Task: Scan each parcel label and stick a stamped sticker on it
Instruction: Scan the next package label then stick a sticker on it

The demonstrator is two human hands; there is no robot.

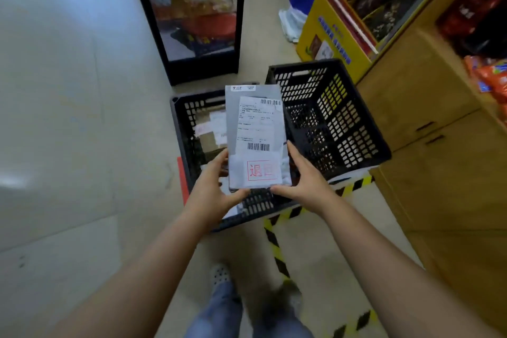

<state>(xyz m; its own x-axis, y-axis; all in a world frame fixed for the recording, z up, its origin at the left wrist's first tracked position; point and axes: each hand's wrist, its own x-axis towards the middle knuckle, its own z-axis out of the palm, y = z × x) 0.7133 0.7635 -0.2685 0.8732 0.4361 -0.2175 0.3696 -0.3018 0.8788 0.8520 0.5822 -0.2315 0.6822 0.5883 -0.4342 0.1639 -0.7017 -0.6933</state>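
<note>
I hold a flat grey parcel (255, 132) upright over the crates. A white shipping label (258, 126) with two barcodes covers its front, and a white sticker with a red stamp (262, 170) sits near its lower edge. My left hand (216, 186) grips the parcel's lower left corner, thumb under the bottom edge. My right hand (301, 178) grips the lower right corner, fingers along the side. No scanner is in view.
Below the parcel a black slatted crate (186, 123) holds more labelled parcels; a second black crate (343, 118) stands to its right, its bottom hidden. A wooden cabinet (439, 145), a yellow display box (329, 33), a glass-fronted cabinet (192, 14) and yellow-black floor tape (274, 244) surround them.
</note>
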